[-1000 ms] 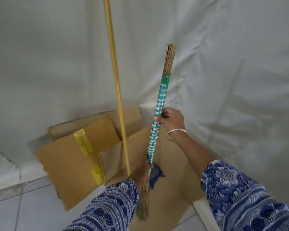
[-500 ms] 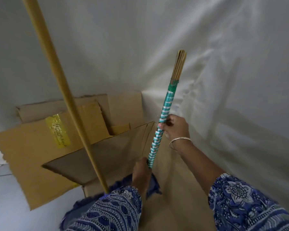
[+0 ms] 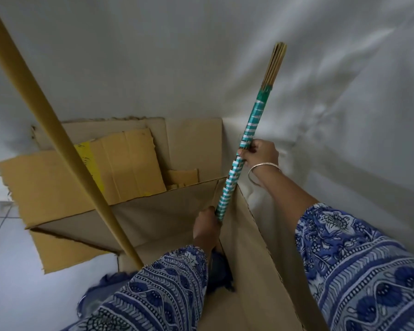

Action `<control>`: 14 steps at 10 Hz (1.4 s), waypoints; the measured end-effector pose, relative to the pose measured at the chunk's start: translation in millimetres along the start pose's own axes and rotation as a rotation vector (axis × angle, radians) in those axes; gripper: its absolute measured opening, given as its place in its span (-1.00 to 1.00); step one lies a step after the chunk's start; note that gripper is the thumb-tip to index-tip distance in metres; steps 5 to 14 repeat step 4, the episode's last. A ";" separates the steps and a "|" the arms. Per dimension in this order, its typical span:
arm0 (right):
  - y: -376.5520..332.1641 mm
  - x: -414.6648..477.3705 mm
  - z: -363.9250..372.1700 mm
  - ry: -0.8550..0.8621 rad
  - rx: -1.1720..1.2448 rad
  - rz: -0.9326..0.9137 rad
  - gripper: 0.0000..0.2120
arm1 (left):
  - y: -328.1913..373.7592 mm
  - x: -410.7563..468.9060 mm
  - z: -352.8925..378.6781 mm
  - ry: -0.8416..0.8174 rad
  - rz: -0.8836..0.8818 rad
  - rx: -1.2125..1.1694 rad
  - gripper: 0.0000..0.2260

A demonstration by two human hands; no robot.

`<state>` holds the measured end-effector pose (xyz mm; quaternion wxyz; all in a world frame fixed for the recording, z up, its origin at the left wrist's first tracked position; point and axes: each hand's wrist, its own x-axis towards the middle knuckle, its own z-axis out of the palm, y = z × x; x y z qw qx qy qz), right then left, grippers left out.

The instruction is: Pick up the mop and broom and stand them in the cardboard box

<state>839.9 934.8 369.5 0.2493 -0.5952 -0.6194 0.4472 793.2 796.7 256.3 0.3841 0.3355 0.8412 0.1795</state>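
1. The cardboard box is taken as the landmark: plain brown corrugated board, open at the top, with its flaps folded outward and ragged, torn edges seen on the left flap.
2. The broom is held tilted over the box's far right corner; its handle is a thin round bundle of stiff brown sticks, wrapped in teal and white striped tape, with the bare stick ends left exposed at the top.
3. The right hand is clenched around the taped handle above the box rim, and a thin metal bangle is worn at that wrist.
4. The left hand is wrapped around the lower end of the tape, inside the box opening; the broom's bristles are hidden behind this hand and arm.
5. The mop is seen as a long, smooth, round yellow pole slanted across the box's left side; its foot is lost behind the left sleeve, where dark blue stringy fabric lies in the box.
6. A flattened cardboard sheet bearing a yellow tape strip is propped behind the box.
7. Creased white cloth is draped behind and to the right of the box.
8. Both forearms are covered by blue-and-white patterned sleeves.
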 end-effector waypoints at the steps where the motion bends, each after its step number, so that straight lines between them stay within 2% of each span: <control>1: 1.3 2.3 1.3 -0.010 -0.021 -0.007 -0.75 | 0.3 0.9 -1.1 -0.017 -0.006 -0.003 -0.79; 2: -0.5 0.3 -2.4 -0.025 -0.036 0.008 -0.74 | -0.6 -3.0 -2.1 -0.038 -0.024 -0.018 -0.77; 3: -9.7 -10.8 -10.1 -0.047 -0.083 0.018 -0.69 | 3.6 -17.5 -12.9 -0.048 -0.012 -0.027 -0.67; 4: -20.8 -28.5 -17.8 0.022 -0.127 0.034 -0.60 | 7.4 -29.3 -24.6 0.004 0.024 -0.015 -0.65; 14: -20.8 -28.5 -17.8 0.022 -0.127 0.034 -0.60 | 7.4 -29.3 -24.6 0.004 0.024 -0.015 -0.65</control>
